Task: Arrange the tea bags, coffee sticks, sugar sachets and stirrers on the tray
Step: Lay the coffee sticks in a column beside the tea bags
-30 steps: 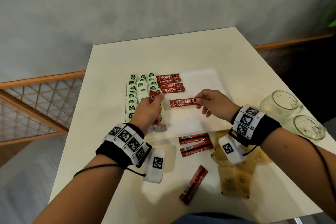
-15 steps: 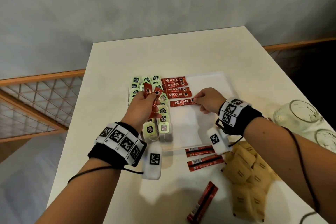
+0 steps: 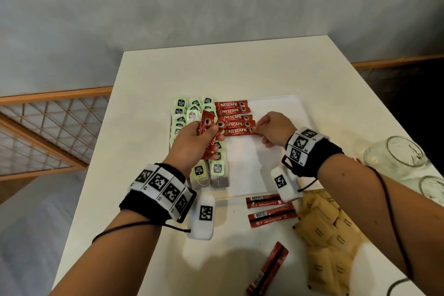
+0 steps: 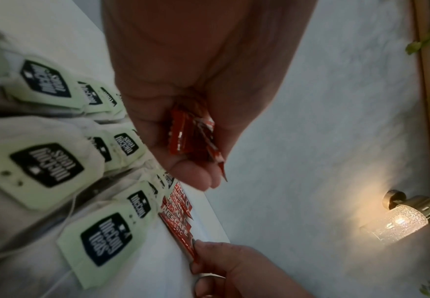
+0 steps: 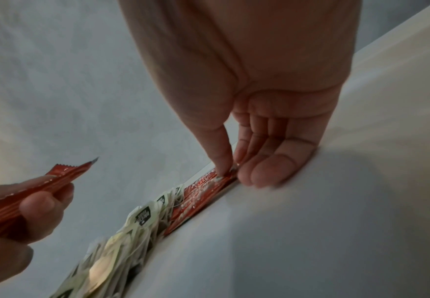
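Observation:
A white tray lies mid-table. Green-tagged tea bags fill its left side in columns, and beside them is a column of red coffee sticks. My right hand pinches the right end of the lowest coffee stick, which lies flat on the tray under the others; the index fingertip sits on its end. My left hand hovers over the tea bags and grips a bundle of coffee sticks, seen from below. No stirrers show.
On the table in front of the tray lie two coffee sticks, another nearer me, and a heap of brown sugar sachets. Two glass jars stand at the right edge. The tray's right half is bare.
My right hand moved the coffee stick away from me and laid it against the bottom of the column. My left hand lifted its bundle of sticks a little further over the tea bags.

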`<state>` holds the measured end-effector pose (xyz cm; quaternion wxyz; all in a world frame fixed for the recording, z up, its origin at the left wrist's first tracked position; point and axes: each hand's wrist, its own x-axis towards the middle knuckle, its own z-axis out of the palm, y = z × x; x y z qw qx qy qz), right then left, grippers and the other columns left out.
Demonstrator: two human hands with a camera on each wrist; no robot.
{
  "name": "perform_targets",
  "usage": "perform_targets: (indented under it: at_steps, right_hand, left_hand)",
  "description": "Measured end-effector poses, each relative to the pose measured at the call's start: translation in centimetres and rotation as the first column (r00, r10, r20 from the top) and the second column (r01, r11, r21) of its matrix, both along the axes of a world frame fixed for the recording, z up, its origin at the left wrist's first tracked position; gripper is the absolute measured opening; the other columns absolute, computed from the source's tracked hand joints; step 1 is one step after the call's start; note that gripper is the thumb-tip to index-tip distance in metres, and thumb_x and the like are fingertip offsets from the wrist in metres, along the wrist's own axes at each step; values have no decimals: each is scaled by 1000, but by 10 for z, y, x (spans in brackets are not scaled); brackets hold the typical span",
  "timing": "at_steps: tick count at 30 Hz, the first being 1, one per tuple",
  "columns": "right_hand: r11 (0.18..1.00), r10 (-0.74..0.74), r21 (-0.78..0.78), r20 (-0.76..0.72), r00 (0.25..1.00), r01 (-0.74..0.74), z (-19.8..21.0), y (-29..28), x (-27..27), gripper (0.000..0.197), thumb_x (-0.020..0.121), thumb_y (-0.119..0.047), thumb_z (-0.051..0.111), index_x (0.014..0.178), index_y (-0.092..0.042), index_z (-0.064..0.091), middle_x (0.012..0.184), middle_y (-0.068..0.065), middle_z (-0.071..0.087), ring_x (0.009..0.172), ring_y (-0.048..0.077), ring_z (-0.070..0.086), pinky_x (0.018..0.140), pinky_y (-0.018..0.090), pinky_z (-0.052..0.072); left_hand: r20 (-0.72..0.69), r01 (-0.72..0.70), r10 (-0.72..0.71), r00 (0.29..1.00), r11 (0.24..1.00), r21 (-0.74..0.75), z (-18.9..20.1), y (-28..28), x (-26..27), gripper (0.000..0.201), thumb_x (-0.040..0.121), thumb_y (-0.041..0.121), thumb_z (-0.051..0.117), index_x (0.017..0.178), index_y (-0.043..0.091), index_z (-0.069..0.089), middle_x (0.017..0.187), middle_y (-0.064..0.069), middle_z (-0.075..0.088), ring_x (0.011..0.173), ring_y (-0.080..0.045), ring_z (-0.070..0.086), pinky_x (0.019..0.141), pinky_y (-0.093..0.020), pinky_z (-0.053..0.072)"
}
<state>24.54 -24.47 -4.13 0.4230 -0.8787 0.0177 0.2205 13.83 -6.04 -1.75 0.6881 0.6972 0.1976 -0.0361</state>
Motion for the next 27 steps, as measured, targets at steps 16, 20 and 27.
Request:
perform_targets:
  at_steps: [16,20,27]
  right_hand:
    - [889,116,445,14,993,-110,42,-16,-43,25,88,-21,70,97,2,68,75,5,65,51,10,50,52,23,48]
    - [869,61,492,-1,998,-53,43,-24,-43,18,88,-20,69,95,-3,70,74,4,66,54,11,51,54,24,50]
    - [843,179,514,12,984,-160,48,-21,-51,10,86,-7,68,95,-2,71,70,5,66,55,11,57,63,28,59]
  left_hand:
    - [67,183,-189,980,980,84,10,-20,-8,29,97,40,54,107,15,64,68,-5,70,41,-13,50,40,-23,42]
    - [6,168,-168,986,985,-39,11,-14,-15,37,92,45,59,79,12,54,52,1,38,39,-11,28,41,-20,25]
    - [-25,231,-230,973,971,53,15,-12,-18,18,84,23,76,87,10,63,49,3,36,38,-10,29,39,-18,26]
